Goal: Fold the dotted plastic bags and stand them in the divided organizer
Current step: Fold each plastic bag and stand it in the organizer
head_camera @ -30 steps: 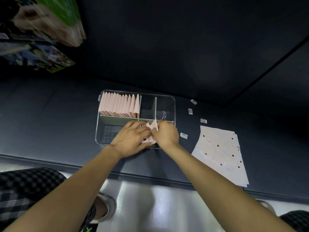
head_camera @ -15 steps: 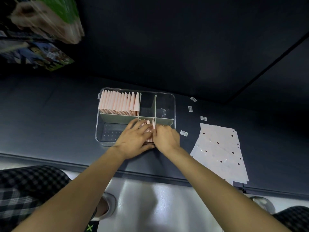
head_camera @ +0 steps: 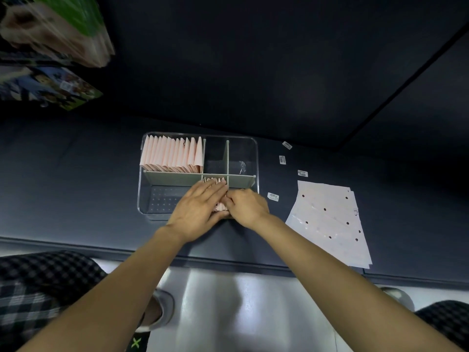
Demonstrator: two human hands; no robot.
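Observation:
A clear divided organizer (head_camera: 255,158) stands on the dark table. Its far left compartment holds a row of folded pink bags (head_camera: 172,154) standing upright. In the near right compartment, a small bunch of folded pink bags (head_camera: 220,206) shows between my hands. My left hand (head_camera: 199,209) lies over this bunch with straight fingers pressing on it. My right hand (head_camera: 247,207) has curled fingers pinching the bunch from the right. Most of the bunch is hidden under my hands. A stack of flat dotted plastic bags (head_camera: 330,222) lies to the right of the organizer.
Several small white labels (head_camera: 273,196) lie scattered on the table right of the organizer. Colourful packages (head_camera: 50,34) sit at the far left. The near left compartment (head_camera: 162,201) and both far right compartments hold no bags. The table's front edge runs just below my wrists.
Both hands have pushed the folded bags lower into the near right compartment. My left fingers have straightened and moved over the bunch. The pink tips that stood above the divider now sit lower.

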